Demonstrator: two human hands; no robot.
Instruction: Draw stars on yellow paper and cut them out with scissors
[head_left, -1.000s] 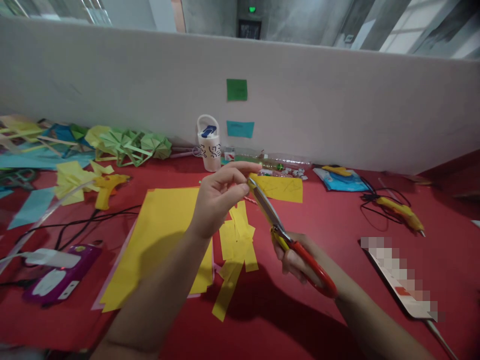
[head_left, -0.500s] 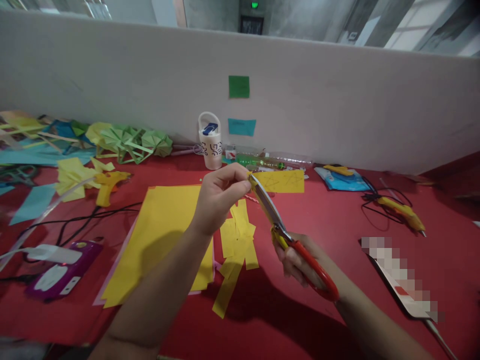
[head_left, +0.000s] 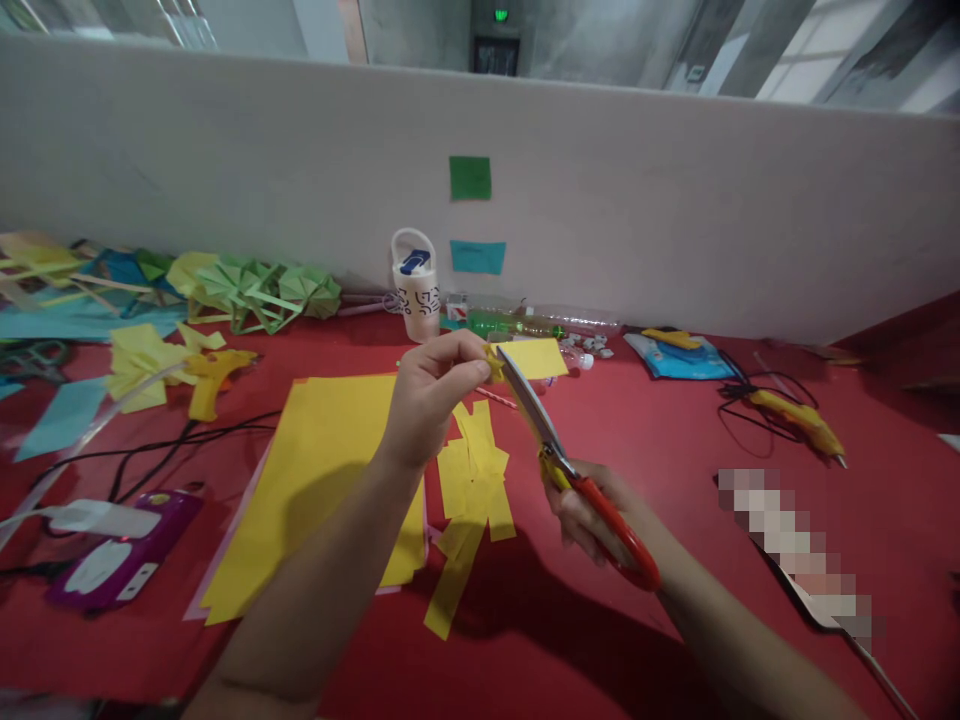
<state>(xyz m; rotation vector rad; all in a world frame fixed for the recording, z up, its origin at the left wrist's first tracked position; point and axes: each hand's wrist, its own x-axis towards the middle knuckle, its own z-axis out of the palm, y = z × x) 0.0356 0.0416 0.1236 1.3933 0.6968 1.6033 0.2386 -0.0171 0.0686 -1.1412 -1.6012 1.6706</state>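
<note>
Pinching a yellow strip between thumb and fingers, the left hand is clamped on the strip's near end; the rest juts out rightward from those fingertips, beyond the blades. The right hand, lower and to the right, is wrapped around the handles of the scissors, which slant up and leftward from it. Their tips meet the strip just beside the left fingertips; whether the blades are closed on the paper, I cannot tell.

Below and between the two hands lies a loose pile of yellow offcuts. To the left of the left hand, and partly under its forearm, are yellow sheets. Just beyond that hand stands a cup, with clear bottles to the cup's right. Well to the left of the left hand is a glue gun; a blue packet lies beyond the right hand.
</note>
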